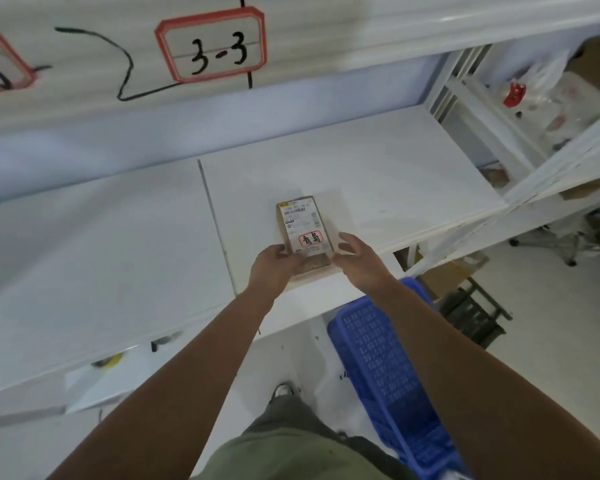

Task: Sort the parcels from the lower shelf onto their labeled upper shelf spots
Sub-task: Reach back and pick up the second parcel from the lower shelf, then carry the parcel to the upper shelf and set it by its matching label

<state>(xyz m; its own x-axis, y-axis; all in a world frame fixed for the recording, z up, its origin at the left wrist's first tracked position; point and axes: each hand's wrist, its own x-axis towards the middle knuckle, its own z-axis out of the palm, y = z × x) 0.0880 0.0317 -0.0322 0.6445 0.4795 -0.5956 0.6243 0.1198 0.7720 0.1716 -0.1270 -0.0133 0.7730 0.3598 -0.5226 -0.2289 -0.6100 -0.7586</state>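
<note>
both your hands at small brown parcel (305, 233) on white shelf (378, 174), below tag "3-3" (212, 45). your left hand (274, 265) grips near corner; your right hand (359, 254) fingers spread, touching its right edge. blue crate (381, 358) under shelf.

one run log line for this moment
stage: placing | object: parcel on white shelf under 3-3 label | left hand: grip on near-left corner | right hand: open at right edge
</note>
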